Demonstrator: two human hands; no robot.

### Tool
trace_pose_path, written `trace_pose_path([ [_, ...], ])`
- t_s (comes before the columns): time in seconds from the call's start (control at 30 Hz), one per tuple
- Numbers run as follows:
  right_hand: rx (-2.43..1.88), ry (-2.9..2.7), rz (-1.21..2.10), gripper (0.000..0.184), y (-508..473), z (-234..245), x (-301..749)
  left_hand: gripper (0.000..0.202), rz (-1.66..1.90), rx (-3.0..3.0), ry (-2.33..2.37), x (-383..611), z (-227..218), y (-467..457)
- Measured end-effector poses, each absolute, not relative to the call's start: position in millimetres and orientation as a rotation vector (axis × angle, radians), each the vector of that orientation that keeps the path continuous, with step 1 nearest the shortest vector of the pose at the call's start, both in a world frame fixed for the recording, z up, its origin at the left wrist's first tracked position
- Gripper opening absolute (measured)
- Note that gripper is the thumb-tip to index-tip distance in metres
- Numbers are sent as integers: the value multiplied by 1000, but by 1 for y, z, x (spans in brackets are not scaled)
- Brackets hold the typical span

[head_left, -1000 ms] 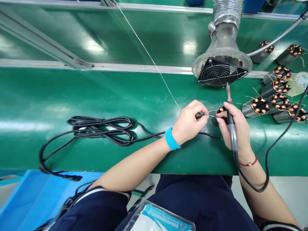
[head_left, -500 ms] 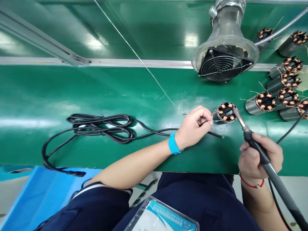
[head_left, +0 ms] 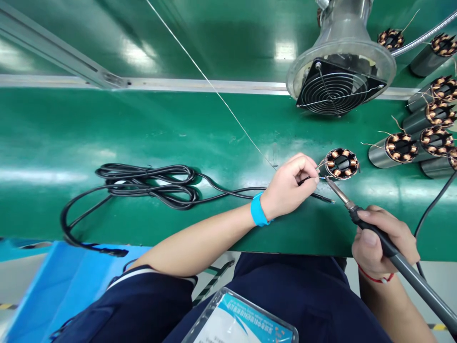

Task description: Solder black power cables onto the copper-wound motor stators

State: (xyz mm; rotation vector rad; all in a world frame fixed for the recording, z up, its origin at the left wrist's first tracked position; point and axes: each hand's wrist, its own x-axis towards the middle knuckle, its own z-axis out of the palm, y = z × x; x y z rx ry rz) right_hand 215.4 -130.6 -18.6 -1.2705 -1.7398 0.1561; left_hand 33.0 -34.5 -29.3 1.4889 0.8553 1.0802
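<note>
My left hand (head_left: 291, 186), with a blue wristband, is closed in a pinch on the thin end of a black cable (head_left: 157, 183), held against a motor stator (head_left: 340, 163) with copper coils that lies on the green bench (head_left: 143, 138). My right hand (head_left: 383, 240) is wrapped round the grey handle of a soldering iron (head_left: 360, 216). The iron's tip points up-left and reaches the wire end just below the stator. A thin solder wire (head_left: 210, 85) runs diagonally down from above to my left hand.
A fume extractor with a round fan grille (head_left: 337, 83) stands behind the stator. Several more stators (head_left: 417, 138) lie at the right. The coiled black cable fills the bench's left-middle, its plug hanging over the front edge. A blue bin (head_left: 64, 286) sits below left.
My right hand let go of the stator, drew back toward me with the soldering iron, turned it tip-forward, and has now lowered the tip from the stator's face to the wire end.
</note>
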Motion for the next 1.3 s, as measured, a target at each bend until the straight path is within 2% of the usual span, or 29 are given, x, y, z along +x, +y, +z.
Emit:
trace_pose_path([
  [1.0,-1210,-1743,126,17,-133,-20,218,13,1068,1513,856,34,-28,-32],
  [1.17,-1254,-1706,130,22,-129,-16,218,14,1101,1549,836,34,-29,-32],
  [1.3,-1238,-1589,131,40,-114,-11,209,14,1133,1591,830,34,-28,-32],
])
